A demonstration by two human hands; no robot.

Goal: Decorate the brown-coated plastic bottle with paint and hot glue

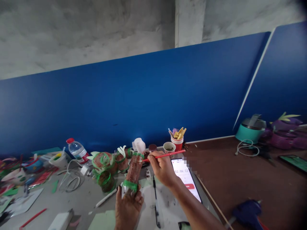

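My left hand (pixel 128 207) is wrapped around the lower end of a clear plastic bottle (pixel 134 169), which it holds tilted. Reddish-brown colour covers the bottle's middle, with green bands near both ends. Pinched in my right hand (pixel 163 167) is a thin red-handled paintbrush (pixel 172 154). Its tip points left at the upper part of the bottle; whether it touches I cannot tell. Just behind stand a paper cup (pixel 169 147) with dark contents and a small brown pot (pixel 153 148). To the left sit similar brown-and-green crafted pieces (pixel 103 159).
A lit phone (pixel 185 177) lies beside my right forearm, near a thin stick (pixel 213 201) and a blue glue gun (pixel 248 212). A red cup (pixel 177 143) of tools stands at the back. Leftward are a water bottle (pixel 78 150), a white cable (pixel 73 182) and a black pen (pixel 156 201).
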